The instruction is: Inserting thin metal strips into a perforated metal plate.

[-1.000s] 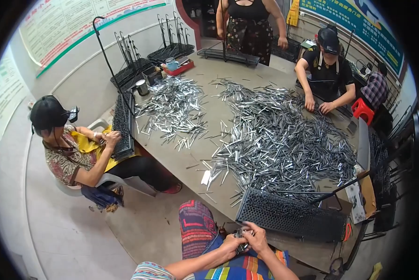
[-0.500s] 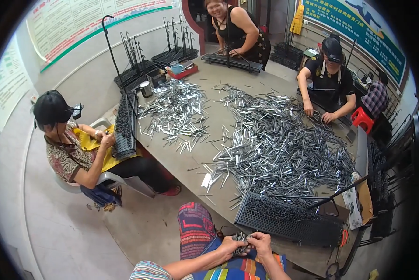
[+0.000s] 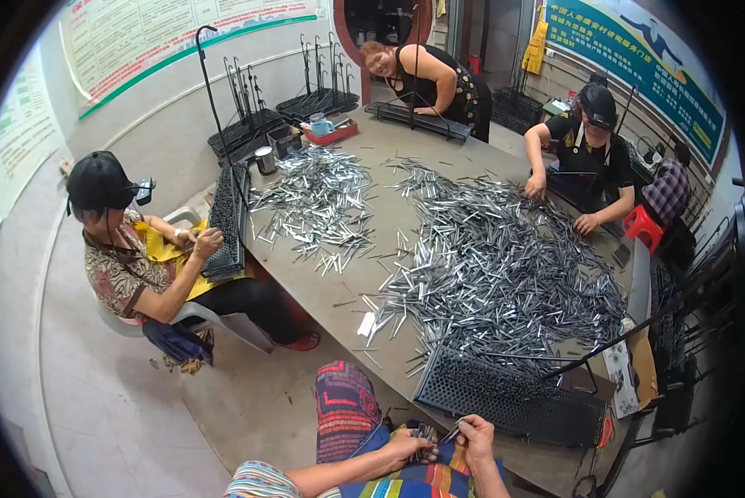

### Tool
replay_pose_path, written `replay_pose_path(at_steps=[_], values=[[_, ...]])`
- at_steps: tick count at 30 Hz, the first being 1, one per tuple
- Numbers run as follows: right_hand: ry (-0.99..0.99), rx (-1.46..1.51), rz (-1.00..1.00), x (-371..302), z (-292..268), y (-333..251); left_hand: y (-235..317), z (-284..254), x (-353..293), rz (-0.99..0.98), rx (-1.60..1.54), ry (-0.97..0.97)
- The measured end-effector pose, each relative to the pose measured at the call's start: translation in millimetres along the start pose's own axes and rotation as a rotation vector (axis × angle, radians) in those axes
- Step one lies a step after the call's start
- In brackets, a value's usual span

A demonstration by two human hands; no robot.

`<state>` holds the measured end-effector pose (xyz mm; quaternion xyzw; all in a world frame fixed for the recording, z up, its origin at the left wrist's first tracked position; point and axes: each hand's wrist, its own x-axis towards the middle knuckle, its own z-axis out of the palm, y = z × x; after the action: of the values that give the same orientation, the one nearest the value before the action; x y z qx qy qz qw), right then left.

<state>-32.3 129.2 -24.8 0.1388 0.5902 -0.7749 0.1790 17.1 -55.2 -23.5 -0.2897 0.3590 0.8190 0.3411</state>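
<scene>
Above my lap, my left hand is closed round a bunch of short, thin metal rods. Just to its right, apart from it, my right hand pinches a short metal rod between thumb and fingers. A black perforated rack, its holes in close rows, lies on the table edge beyond my hands. From its right end a long black bar slants up. Behind the rack spreads a large heap of loose silvery rods.
A smaller rod heap lies farther left on the table. A seated person works at a rack on the left. Another person reaches into rods at right; a third leans over the far edge.
My right hand has drawn slightly away from my left, with a rod now showing between its fingers. The person at far right has lifted one hand; the far person leans lower.
</scene>
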Motion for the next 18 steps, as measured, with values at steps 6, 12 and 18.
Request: replay_pose_path(at_steps=[6,12,18], values=[[0.045,0.049,-0.037,-3,-9,4,-6,-6,-1,0.051,0.116,-0.119],[0.096,0.024,-0.050,-7,-9,2,-13,-5,-9,0.129,0.227,-0.132],[0.117,0.034,-0.061,-7,-11,4,-16,-5,-11,0.237,0.276,-0.080]])
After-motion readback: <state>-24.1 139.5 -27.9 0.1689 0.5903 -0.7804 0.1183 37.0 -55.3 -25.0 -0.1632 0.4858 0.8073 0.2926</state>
